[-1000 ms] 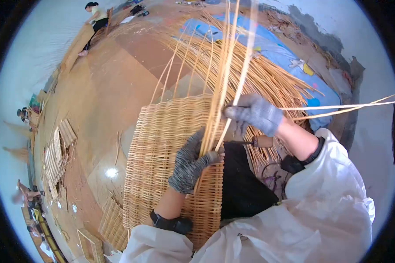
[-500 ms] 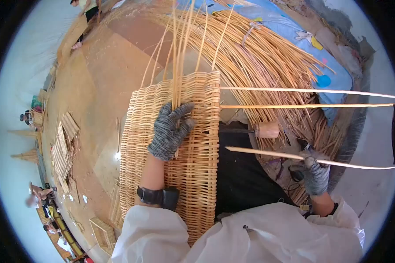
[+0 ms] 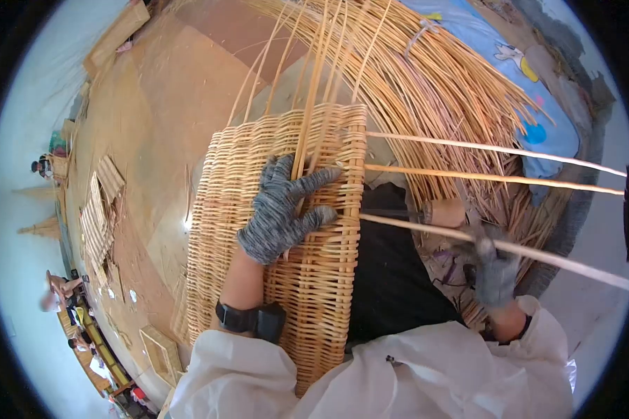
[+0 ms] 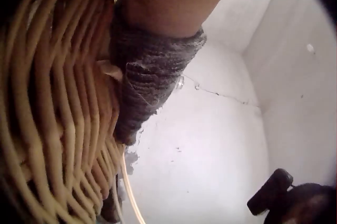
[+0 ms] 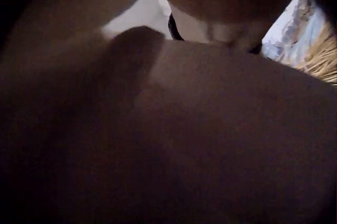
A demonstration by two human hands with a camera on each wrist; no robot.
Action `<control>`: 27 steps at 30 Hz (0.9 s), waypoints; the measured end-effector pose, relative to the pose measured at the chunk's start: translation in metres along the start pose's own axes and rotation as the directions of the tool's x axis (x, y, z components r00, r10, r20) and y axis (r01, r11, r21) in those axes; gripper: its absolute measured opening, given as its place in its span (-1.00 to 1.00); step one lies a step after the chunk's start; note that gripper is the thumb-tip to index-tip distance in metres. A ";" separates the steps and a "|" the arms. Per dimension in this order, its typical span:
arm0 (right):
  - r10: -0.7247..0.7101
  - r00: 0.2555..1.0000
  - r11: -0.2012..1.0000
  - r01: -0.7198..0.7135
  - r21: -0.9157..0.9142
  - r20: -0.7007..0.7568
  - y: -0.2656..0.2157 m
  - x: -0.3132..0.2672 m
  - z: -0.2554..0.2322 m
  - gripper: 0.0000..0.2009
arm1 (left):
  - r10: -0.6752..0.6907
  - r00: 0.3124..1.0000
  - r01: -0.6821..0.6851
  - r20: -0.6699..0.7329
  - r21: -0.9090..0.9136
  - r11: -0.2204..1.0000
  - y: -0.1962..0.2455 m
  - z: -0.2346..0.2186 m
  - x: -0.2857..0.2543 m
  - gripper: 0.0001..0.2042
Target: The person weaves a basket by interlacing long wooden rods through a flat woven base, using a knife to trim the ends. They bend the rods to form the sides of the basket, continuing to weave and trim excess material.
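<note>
A woven wicker panel (image 3: 279, 230) lies across the lap, with upright rods (image 3: 314, 77) rising from its far edge. My gloved left hand (image 3: 279, 206) rests on its face, thumb and forefinger stretched toward the right edge. Some long rods run down beneath that hand. In the left wrist view the glove (image 4: 147, 76) lies against the weave. My gloved right hand (image 3: 495, 276), blurred, grips a pale wicker rod (image 3: 426, 232) whose tip is right at the panel's right edge. Beyond this rod, an awl's wooden handle (image 3: 446, 212) shows. The right wrist view is mostly dark.
Two more rods (image 3: 482, 177) stick out from the panel's right side. A large bundle of loose rods (image 3: 426, 91) lies on a blue cloth (image 3: 538, 133). Woven pieces (image 3: 98, 216) and a rectangular frame (image 3: 159, 355) lie on the floor at left.
My right hand left the upright rods, dropped to the right and took a pale rod, then brought its tip to the panel edge. My left hand went from gripping rods to lying flatter.
</note>
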State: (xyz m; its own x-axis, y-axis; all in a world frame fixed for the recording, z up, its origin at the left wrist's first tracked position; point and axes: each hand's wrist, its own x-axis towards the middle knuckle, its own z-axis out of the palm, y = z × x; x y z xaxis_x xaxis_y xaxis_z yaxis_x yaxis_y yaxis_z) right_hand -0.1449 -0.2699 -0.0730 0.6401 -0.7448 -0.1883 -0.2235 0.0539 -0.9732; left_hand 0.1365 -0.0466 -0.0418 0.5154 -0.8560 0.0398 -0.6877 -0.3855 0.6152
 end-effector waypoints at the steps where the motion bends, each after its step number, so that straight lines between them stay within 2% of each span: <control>1: -0.060 0.997 0.991 0.065 -0.115 0.047 -0.009 0.008 0.001 -0.73 | -0.009 1.000 0.009 0.001 0.002 1.000 0.000 0.001 0.001 -0.47; 2: -0.124 0.990 0.984 0.131 -0.117 0.067 -0.017 0.012 0.004 -0.75 | -0.015 1.000 0.015 -0.006 0.006 1.000 0.000 -0.001 0.004 -0.50; 4: -0.235 0.967 0.962 0.246 -0.119 0.102 -0.030 0.013 0.008 -0.78 | -0.013 0.999 0.014 0.030 -0.038 0.999 -0.001 -0.002 0.002 -0.34; 5: -0.399 0.879 0.885 0.444 -0.141 0.262 -0.042 0.024 0.008 -0.83 | 0.000 0.999 0.002 0.047 -0.032 0.999 0.002 -0.005 0.003 -0.29; 6: -0.530 0.737 0.769 0.626 -0.129 0.418 -0.056 0.042 0.008 -0.87 | 0.013 0.998 -0.011 0.061 -0.028 1.000 0.003 -0.007 0.004 -0.24; 7: -0.613 0.555 0.626 0.776 -0.084 0.562 -0.064 0.054 0.010 -0.89 | -0.035 0.993 0.034 0.110 0.010 0.999 0.006 -0.010 0.004 -0.10; 10: -0.534 0.524 0.743 0.665 0.072 0.664 -0.048 0.073 0.022 -0.84 | 0.002 0.994 -0.008 0.113 0.054 0.998 0.009 -0.007 0.003 -0.04; 11: -0.617 0.382 0.643 0.748 0.161 0.688 -0.052 0.086 0.031 -0.84 | 0.007 0.995 -0.013 0.096 0.064 0.998 0.006 -0.006 0.003 -0.02; 14: -0.630 0.214 0.541 0.811 0.224 0.746 -0.055 0.099 0.039 -0.83 | 0.006 0.994 -0.012 0.107 0.057 0.998 0.001 -0.006 0.004 0.01; 15: -0.663 0.158 0.518 0.802 0.296 0.732 -0.052 0.104 0.043 -0.79 | 0.037 0.995 -0.043 0.094 0.060 0.997 -0.002 -0.005 0.006 0.01; 18: -0.719 0.084 0.460 0.801 0.383 0.690 -0.033 0.113 0.050 -0.78 | -0.099 0.977 0.100 0.189 0.007 0.995 -0.003 -0.007 0.010 -0.03; 19: -0.654 0.030 0.456 0.813 0.362 0.756 -0.039 0.118 0.049 -0.78 | -0.084 0.981 0.079 0.175 0.031 0.996 -0.002 -0.008 0.011 -0.06; 22: -0.685 0.015 0.452 0.793 0.409 0.728 -0.031 0.126 0.053 -0.77 | -0.055 0.985 0.065 0.164 -0.057 0.996 -0.007 -0.006 0.014 -0.09; 25: -0.711 0.026 0.399 0.837 0.374 0.702 -0.032 0.124 0.060 -0.78 | -0.050 0.989 0.052 0.137 -0.014 0.999 -0.007 -0.006 0.015 -0.10; 27: -0.699 0.043 0.426 0.827 0.367 0.714 -0.031 0.123 0.062 -0.79 | -0.057 0.988 0.062 0.143 -0.031 0.998 -0.006 -0.005 0.016 -0.10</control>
State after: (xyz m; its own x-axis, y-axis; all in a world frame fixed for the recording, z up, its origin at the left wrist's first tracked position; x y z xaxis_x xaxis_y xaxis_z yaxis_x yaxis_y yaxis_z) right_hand -0.0138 -0.3225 -0.0740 0.7087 0.4054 0.5775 0.7038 -0.3492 -0.6186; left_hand 0.1515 -0.0565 -0.0414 0.4757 -0.8729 -0.1082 -0.6383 -0.4272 0.6404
